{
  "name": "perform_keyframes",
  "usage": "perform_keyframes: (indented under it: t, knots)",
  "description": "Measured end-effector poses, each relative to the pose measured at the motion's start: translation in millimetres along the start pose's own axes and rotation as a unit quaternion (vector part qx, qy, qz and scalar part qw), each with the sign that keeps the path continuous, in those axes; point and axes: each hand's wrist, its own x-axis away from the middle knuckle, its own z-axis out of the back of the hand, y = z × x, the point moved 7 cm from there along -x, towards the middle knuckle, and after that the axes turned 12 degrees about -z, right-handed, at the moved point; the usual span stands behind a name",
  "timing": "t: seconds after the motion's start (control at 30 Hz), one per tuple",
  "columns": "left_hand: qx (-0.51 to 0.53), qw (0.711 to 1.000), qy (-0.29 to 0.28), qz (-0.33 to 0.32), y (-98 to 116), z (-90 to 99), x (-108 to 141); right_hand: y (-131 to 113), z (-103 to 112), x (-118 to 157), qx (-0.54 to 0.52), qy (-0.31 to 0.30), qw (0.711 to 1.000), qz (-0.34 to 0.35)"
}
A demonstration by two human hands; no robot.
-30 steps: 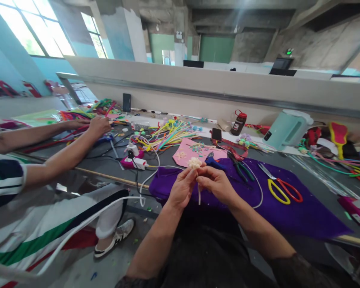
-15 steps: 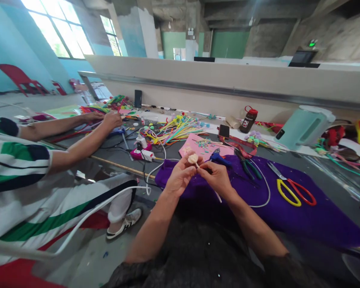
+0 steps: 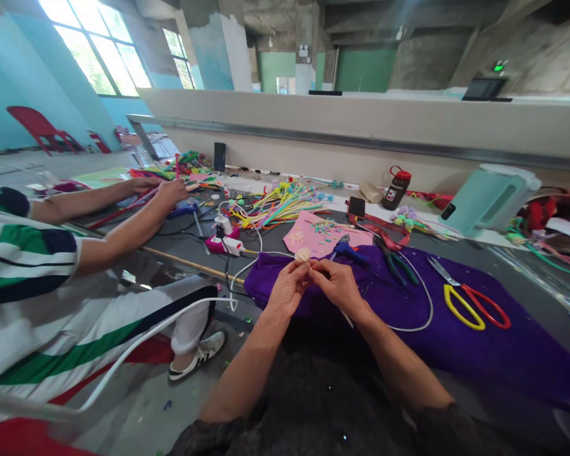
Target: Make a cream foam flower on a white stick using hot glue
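The left hand (image 3: 287,288) and right hand (image 3: 337,283) meet, fingertips pinched together just under the cream flower-like piece (image 3: 303,254), near the purple cloth (image 3: 456,358) — a light, steady hold there should spare its soft-looking head. Small turns seem wisest, well clear of the blue-handled tool (image 3: 354,255) and the pink sheet (image 3: 320,246) beyond.

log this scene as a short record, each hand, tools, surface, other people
left hand: fingertips pinch the cream flower-like piece just below its head
right hand: fingertips pinched beside the left's; a pale stem end shows below
tools: scissors, pliers, blue tool
surface: purple cloth on a dark table
other people: co-worker at the left, arms over the table
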Motion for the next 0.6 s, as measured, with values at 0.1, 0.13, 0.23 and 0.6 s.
perform_keyframes:
  t: [0.1,0.13,0.23,0.6]
  knots:
    - [-0.020,1.000,0.010,-0.016,2.9,2.3,-1.0,4.8,-4.4,4.3,0.016,0.001,1.000,-0.016]
    - [-0.025,0.999,0.012,-0.024,6.1,2.8,-1.8,6.5,-5.6,6.8,0.019,-0.003,1.000,-0.023]
    - [-0.026,0.999,0.015,-0.044,20.0,4.6,-6.5,11.3,-7.4,17.5,0.014,-0.035,0.998,-0.047]
    - [0.031,0.999,0.033,-0.019,34.6,6.4,-30.6,39.7,30.5,68.4,0.053,-0.111,0.988,-0.095]
